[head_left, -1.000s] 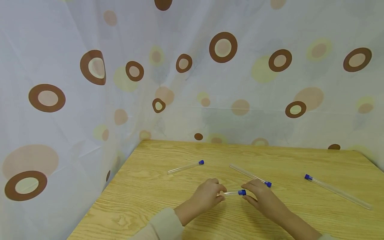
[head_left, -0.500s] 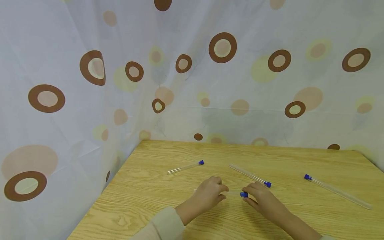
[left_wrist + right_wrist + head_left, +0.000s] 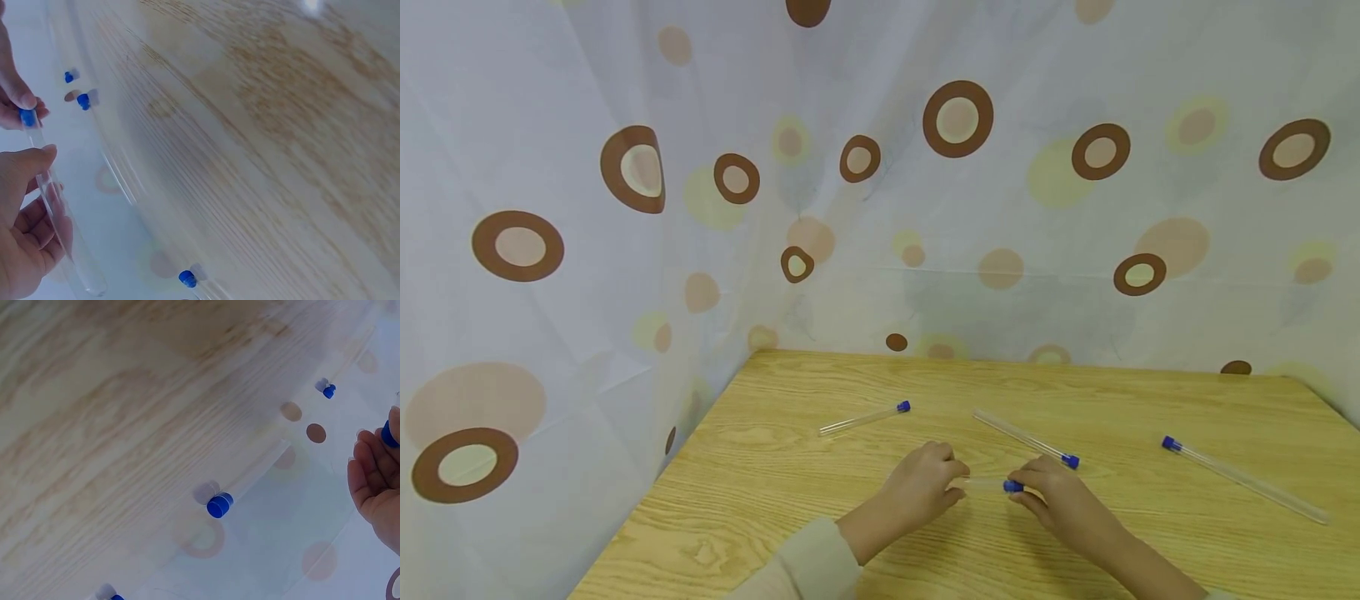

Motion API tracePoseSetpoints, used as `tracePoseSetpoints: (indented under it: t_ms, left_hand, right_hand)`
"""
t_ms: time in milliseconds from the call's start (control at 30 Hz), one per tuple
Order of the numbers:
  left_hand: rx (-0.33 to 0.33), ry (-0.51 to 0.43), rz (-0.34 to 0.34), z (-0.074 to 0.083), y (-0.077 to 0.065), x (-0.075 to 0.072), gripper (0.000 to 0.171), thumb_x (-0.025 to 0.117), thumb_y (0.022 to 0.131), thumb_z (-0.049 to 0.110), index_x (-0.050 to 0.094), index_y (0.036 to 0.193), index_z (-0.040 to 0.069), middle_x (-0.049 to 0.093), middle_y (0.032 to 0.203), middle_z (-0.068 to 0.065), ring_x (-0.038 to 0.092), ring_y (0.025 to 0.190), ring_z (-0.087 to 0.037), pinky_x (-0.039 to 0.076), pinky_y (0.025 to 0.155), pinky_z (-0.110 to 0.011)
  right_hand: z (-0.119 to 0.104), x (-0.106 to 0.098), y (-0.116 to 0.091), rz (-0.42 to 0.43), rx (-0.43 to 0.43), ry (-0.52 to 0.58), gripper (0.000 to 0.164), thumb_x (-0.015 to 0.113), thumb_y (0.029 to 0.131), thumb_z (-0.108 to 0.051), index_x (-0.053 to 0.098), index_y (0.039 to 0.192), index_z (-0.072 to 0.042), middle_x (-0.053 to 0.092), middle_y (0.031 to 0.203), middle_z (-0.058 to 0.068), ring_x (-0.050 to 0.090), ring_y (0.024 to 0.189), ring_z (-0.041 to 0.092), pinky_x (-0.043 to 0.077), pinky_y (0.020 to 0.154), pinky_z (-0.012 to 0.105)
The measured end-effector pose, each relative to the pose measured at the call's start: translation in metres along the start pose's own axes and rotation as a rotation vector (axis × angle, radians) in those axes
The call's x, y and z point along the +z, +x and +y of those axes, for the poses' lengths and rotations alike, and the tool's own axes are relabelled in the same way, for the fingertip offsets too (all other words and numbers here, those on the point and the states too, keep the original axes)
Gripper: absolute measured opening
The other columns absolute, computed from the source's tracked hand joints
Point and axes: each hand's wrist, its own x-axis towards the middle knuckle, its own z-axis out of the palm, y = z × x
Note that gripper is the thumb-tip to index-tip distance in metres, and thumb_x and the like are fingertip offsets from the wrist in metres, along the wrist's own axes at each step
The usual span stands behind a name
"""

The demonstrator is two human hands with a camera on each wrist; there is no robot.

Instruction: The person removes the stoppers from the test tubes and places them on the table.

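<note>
A clear test tube (image 3: 985, 484) with a blue cap (image 3: 1013, 486) is held between the two hands above the table. My left hand (image 3: 913, 487) holds its clear body between thumb and fingers; in the left wrist view the rounded end of the tube extends past the palm. My right hand (image 3: 1060, 496) pinches the blue cap at the other end with thumb and fingertips. The left wrist view shows the cap (image 3: 28, 117) at the tube's mouth. How tightly it sits there I cannot tell. Only part of the cap shows in the right wrist view.
Three more blue-capped tubes lie on the wooden table (image 3: 760, 492): one tube (image 3: 865, 418) behind the left hand, another tube (image 3: 1018, 433) just behind the right hand, and a third tube (image 3: 1247, 481) farther right. A patterned curtain (image 3: 850, 208) borders the table's back and left.
My right fingers, around the cap's end before, have closed in and now pinch it. The capped tube has shifted slightly right. The tubes on the table have stayed put.
</note>
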Motion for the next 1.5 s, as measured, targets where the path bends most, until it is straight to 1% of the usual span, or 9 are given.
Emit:
tracePoseSetpoints:
  t_ms: [133,367,533,700,933,1000,1233,1500]
  left_hand:
    - [-0.002,-0.037,0.022,-0.004,-0.002,0.002,0.023,0.072,0.081,0.024,0.070,0.101,0.014,0.061,0.087,0.006,0.053,0.076,-0.001,0.042,0.068,-0.003]
    - [0.006,-0.069,0.049,-0.011,-0.007,0.004,0.022,0.072,0.081,0.022,0.070,0.101,0.012,0.060,0.085,0.004,0.052,0.076,-0.002,0.042,0.068,-0.003]
    - [0.005,-0.083,0.050,-0.015,-0.011,0.004,0.022,0.072,0.081,0.020,0.069,0.101,0.011,0.062,0.088,0.003,0.055,0.078,-0.004,0.044,0.071,-0.004]
    - [-0.005,-0.102,0.042,-0.019,-0.013,0.004,0.022,0.071,0.082,0.019,0.069,0.102,0.010,0.063,0.091,0.001,0.057,0.082,-0.006,0.046,0.075,-0.006]
    - [-0.007,-0.128,0.046,-0.023,-0.016,0.003,0.022,0.070,0.083,0.019,0.069,0.102,0.008,0.062,0.090,0.001,0.056,0.081,-0.007,0.045,0.071,-0.006]
    - [-0.012,-0.136,0.045,-0.024,-0.016,0.003,0.022,0.070,0.083,0.018,0.069,0.102,0.008,0.062,0.090,0.001,0.056,0.081,-0.007,0.045,0.071,-0.006]
    - [-0.007,-0.157,0.053,-0.029,-0.020,0.004,0.020,0.070,0.082,0.017,0.068,0.101,0.008,0.060,0.089,0.001,0.055,0.081,-0.007,0.045,0.071,-0.006]
    - [0.001,-0.194,0.051,-0.031,-0.022,0.004,0.018,0.070,0.082,0.014,0.068,0.099,0.008,0.059,0.088,0.000,0.054,0.082,-0.009,0.045,0.071,-0.007]
  right_hand:
    - [0.000,-0.002,-0.001,-0.010,0.021,0.021,0.013,0.072,0.075,-0.004,0.070,0.088,-0.004,0.065,0.086,-0.001,0.057,0.078,0.016,0.051,0.062,0.019]
    - [0.003,-0.002,-0.004,0.039,0.002,0.008,0.013,0.073,0.073,-0.003,0.070,0.086,-0.004,0.063,0.084,-0.002,0.055,0.076,0.013,0.051,0.060,0.018]
    - [0.006,-0.003,-0.007,0.069,-0.003,0.000,0.014,0.074,0.071,-0.001,0.069,0.085,-0.004,0.063,0.084,-0.001,0.056,0.076,0.015,0.051,0.061,0.017]
    - [0.009,-0.004,-0.009,0.112,-0.030,-0.006,0.016,0.075,0.069,0.000,0.069,0.083,-0.004,0.062,0.081,-0.002,0.055,0.074,0.012,0.050,0.058,0.016]
    - [0.011,-0.006,-0.009,0.075,-0.011,-0.002,0.015,0.074,0.070,-0.001,0.069,0.084,-0.004,0.063,0.082,-0.002,0.055,0.075,0.013,0.050,0.059,0.017]
    - [0.011,-0.007,-0.009,0.078,-0.010,-0.002,0.015,0.074,0.070,-0.001,0.069,0.083,-0.005,0.063,0.082,-0.003,0.056,0.075,0.013,0.050,0.058,0.017]
    - [0.011,-0.009,-0.011,0.047,0.032,0.002,0.014,0.073,0.073,-0.002,0.069,0.085,-0.006,0.063,0.084,-0.004,0.056,0.077,0.014,0.051,0.060,0.018]
    - [0.013,-0.010,-0.012,0.047,0.018,-0.011,0.015,0.073,0.072,-0.001,0.069,0.085,-0.005,0.063,0.084,-0.003,0.056,0.077,0.015,0.051,0.061,0.018]
